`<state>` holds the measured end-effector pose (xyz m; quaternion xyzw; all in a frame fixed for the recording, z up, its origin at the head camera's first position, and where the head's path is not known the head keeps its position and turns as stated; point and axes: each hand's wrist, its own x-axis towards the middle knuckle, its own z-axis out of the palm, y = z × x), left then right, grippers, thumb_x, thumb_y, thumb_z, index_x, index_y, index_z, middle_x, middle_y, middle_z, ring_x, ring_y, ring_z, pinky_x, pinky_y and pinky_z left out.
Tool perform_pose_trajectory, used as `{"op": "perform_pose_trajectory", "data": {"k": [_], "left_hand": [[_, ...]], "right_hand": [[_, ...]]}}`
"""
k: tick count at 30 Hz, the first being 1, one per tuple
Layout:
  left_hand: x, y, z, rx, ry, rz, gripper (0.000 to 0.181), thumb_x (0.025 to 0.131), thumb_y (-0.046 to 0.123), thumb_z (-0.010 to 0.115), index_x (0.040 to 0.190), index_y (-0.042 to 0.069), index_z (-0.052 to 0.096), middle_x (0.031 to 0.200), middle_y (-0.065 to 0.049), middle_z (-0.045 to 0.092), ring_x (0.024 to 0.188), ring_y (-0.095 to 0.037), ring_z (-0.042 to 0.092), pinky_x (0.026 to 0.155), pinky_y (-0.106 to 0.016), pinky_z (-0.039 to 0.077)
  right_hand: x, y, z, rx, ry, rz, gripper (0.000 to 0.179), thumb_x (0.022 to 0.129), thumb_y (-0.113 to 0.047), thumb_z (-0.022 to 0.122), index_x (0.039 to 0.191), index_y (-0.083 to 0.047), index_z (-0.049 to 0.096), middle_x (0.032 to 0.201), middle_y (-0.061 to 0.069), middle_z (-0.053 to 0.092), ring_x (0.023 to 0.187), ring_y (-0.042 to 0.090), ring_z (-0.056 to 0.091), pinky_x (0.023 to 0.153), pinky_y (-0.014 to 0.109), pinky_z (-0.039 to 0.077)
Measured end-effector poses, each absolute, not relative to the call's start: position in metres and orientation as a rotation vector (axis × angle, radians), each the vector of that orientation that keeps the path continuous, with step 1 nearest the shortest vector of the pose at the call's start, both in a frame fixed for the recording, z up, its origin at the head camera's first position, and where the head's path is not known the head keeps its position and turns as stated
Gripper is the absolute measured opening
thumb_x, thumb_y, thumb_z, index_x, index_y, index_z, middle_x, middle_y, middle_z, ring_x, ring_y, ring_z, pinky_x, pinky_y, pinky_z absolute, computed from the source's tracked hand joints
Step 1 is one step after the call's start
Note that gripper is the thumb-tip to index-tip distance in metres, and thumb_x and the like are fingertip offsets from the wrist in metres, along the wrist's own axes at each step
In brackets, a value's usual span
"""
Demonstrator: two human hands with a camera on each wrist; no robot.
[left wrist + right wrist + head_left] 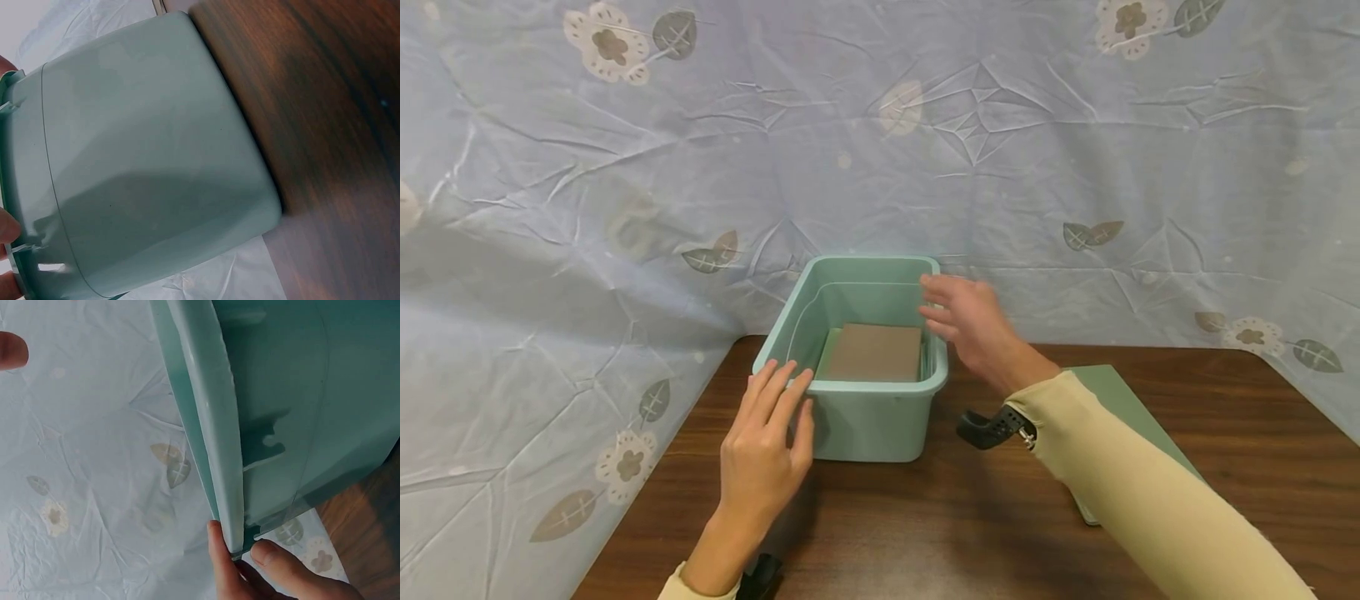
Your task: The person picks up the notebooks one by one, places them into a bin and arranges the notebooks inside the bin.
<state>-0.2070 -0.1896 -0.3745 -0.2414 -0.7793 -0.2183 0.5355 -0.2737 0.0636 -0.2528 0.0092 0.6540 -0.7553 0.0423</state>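
Note:
A pale teal plastic bin stands on the table. My left hand is at its near left corner; in the right wrist view, that hand has the rim between thumb and fingers. Blurred in the head view, my right hand hovers by the bin's right rim, fingers extended and holding nothing. Inside the bin lies a flat taupe book-like item, with a green edge showing beside it. The left wrist view is filled by the bin's outer wall.
A flat green notebook-like item lies on the dark wooden table, partly hidden under my right forearm. A patterned grey-blue sheet hangs behind the table and down its left side. Black wrist straps sit on both wrists.

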Motion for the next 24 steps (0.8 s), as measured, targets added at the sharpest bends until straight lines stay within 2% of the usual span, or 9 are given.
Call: {"op": "perform_pose_trajectory", "data": {"k": [6, 11, 15, 19, 24], "left_hand": [[-0.207, -0.19, -0.375, -0.57, -1.857, -0.522, 0.033, 0.087, 0.005, 0.066, 0.119, 0.003, 0.07, 0.124, -0.016, 0.068, 0.122, -0.039, 0.059, 0.104, -0.058, 0.049], [-0.207, -0.189, -0.375, -0.567, -1.863, -0.534, 0.031, 0.087, 0.005, 0.066, 0.118, 0.002, 0.07, 0.123, -0.016, 0.068, 0.123, -0.04, 0.059, 0.104, -0.061, 0.047], [-0.207, -0.189, -0.376, -0.565, -1.868, -0.538, 0.032, 0.087, 0.005, 0.066, 0.118, 0.003, 0.07, 0.123, -0.016, 0.068, 0.123, -0.04, 0.059, 0.105, -0.061, 0.047], [-0.206, -0.189, -0.375, -0.566, -1.87, -0.537, 0.032, 0.087, 0.005, 0.066, 0.118, 0.002, 0.07, 0.123, -0.016, 0.068, 0.123, -0.04, 0.059, 0.104, -0.061, 0.047], [-0.206, -0.189, -0.374, -0.565, -1.871, -0.532, 0.032, 0.087, 0.005, 0.066, 0.118, 0.002, 0.07, 0.123, -0.016, 0.068, 0.123, -0.04, 0.059, 0.104, -0.061, 0.047]], "right_hand": [[-0.27, 0.072, -0.251, -0.068, 2.108, -2.213, 0.057, 0.098, -0.032, 0.058, 0.148, -0.008, 0.043, 0.15, 0.014, 0.048, 0.134, 0.03, 0.053, 0.116, 0.043, 0.042], [-0.268, 0.086, -0.254, -0.212, 2.264, -2.096, 0.048, 0.1, -0.032, 0.057, 0.145, -0.017, 0.05, 0.153, 0.006, 0.046, 0.136, 0.032, 0.05, 0.118, 0.048, 0.038], [-0.267, 0.099, -0.257, -0.299, 2.419, -1.985, 0.047, 0.098, -0.039, 0.058, 0.142, -0.023, 0.055, 0.152, 0.001, 0.047, 0.136, 0.029, 0.049, 0.116, 0.049, 0.039], [-0.266, 0.112, -0.26, -0.364, 2.624, -1.772, 0.05, 0.096, -0.05, 0.057, 0.142, -0.03, 0.054, 0.148, -0.001, 0.052, 0.135, 0.025, 0.049, 0.116, 0.051, 0.038], [-0.265, 0.125, -0.264, -0.444, 2.915, -1.374, 0.057, 0.095, -0.057, 0.054, 0.146, -0.033, 0.047, 0.157, -0.002, 0.041, 0.145, 0.028, 0.038, 0.117, 0.056, 0.035]]}}
